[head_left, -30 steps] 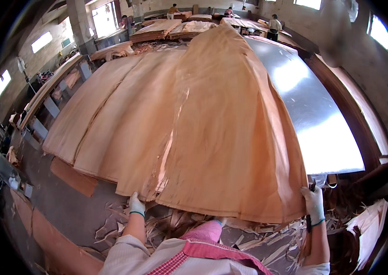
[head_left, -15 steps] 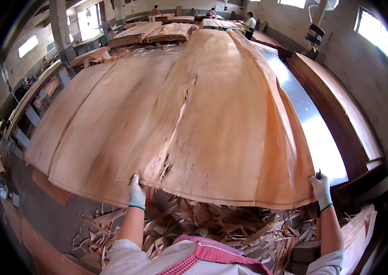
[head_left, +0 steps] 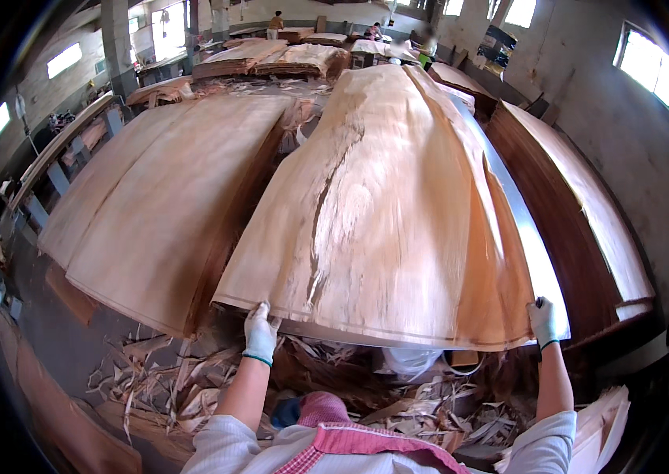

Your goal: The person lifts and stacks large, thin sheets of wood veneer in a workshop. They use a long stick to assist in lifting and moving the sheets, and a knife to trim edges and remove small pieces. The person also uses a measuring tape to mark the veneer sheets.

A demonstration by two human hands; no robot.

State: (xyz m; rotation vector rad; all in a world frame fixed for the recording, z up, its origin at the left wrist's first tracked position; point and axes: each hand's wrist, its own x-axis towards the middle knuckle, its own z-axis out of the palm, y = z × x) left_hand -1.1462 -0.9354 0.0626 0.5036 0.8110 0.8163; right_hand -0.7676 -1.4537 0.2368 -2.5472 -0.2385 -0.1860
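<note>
A broad, thin wood veneer sheet [head_left: 405,229] stretches away in front of me, with a long ragged crack left of its middle and darker orange folds on its right. My gloved left hand [head_left: 260,333] is closed on its near edge, left of centre. At the near right corner my gloved right hand [head_left: 544,322] grips the same edge; a small dark object shows at its fingers, too small to name. Under the sheet's right side lies a shiny metal tabletop [head_left: 549,276]. Left of the sheet stands a stack of veneer [head_left: 152,205].
Torn veneer scraps [head_left: 192,395] litter the floor before me. A tall veneer stack [head_left: 587,213] runs along the right wall. More stacks [head_left: 303,59] stand farther back, where several people work. A slatted rail [head_left: 50,162] lines the left side.
The veneer sheet has shifted right, off the left stack, exposing that stack's side and a gap. My left hand has moved right with its edge; my right hand has shifted slightly left.
</note>
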